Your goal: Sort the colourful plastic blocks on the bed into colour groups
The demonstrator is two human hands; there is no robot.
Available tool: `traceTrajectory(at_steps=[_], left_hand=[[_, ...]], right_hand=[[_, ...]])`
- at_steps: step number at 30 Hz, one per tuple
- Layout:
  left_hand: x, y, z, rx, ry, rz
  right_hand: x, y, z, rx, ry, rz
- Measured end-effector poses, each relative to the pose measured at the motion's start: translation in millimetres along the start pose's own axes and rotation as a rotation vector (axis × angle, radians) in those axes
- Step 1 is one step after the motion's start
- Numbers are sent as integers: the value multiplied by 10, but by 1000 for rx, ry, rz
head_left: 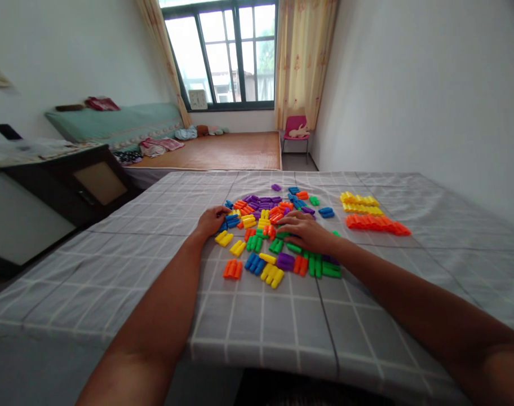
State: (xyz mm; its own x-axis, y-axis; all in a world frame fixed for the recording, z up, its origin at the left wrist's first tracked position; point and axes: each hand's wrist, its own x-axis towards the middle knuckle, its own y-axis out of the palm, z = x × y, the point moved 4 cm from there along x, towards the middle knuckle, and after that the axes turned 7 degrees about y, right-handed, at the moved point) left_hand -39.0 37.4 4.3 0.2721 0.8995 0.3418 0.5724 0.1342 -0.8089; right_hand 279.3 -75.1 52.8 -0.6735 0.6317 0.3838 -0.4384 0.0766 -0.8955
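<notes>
A loose heap of small ribbed plastic toy blocks (264,223), in yellow, orange, green, blue and purple, covers the middle of the table. At the heap's left edge is my left hand (212,221), its fingers curled in against some blue blocks (230,221); whether it grips one is hidden. My right hand (306,231) lies palm down over the right side of the heap, fingers stretched out and apart above green and orange blocks. Nearer to me lie an orange block (232,269) and a yellow block (272,276).
To the right, yellow blocks (360,204) form two rows, with a row of orange blocks (377,224) in front. A grey checked cloth (257,316) covers the table. Beyond stand a bed (240,149), a pink chair (296,127) and, at left, a dark cabinet (92,183).
</notes>
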Motion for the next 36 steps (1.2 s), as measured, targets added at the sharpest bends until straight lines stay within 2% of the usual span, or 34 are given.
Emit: traceTrajectory(at_steps=[2, 3, 7, 9, 12, 16, 20, 23, 25, 27, 30, 32, 34, 36], left_hand=[[-1, 4, 0, 9, -3, 1], [-2, 7, 1, 14, -8, 4], [-2, 15, 5, 7, -21, 5], [-5, 12, -9, 0, -15, 3], [-14, -11, -49, 5, -6, 4], [-29, -57, -92, 3, 3, 3], [-27, -75, -79, -38, 18, -3], [-16, -75, -54, -55, 10, -4], [-10, -77, -45, -59, -6, 3], [-6, -87, -50, -54, -10, 5], [-2, -107, -70, -32, 1, 4], [-1, -115, -73, -23, -4, 4], [0, -118, -65, -11, -21, 5], [2, -118, -54, -6, -30, 2]], right_hand=[[6, -55, 54, 31, 38, -37], [12, -69, 127, 75, 12, -9], [4, -30, 555, 220, -232, 255], [-11, 17, 680, 170, -289, 302], [-28, 92, 714, 28, -268, 254], [-32, 166, 678, -131, -167, 123], [53, 64, 574, -91, -82, -5], [119, -277, 182, 54, 120, -166], [52, -585, -288, 108, 352, -305], [-157, -869, -848, 126, 569, -410], [-714, -1168, -1705, 95, 872, -522], [-1178, -1253, -2201, 57, 1108, -566], [-1610, -1269, -2561, -16, 1309, -597], [-1918, -1219, -2785, -48, 1427, -575]])
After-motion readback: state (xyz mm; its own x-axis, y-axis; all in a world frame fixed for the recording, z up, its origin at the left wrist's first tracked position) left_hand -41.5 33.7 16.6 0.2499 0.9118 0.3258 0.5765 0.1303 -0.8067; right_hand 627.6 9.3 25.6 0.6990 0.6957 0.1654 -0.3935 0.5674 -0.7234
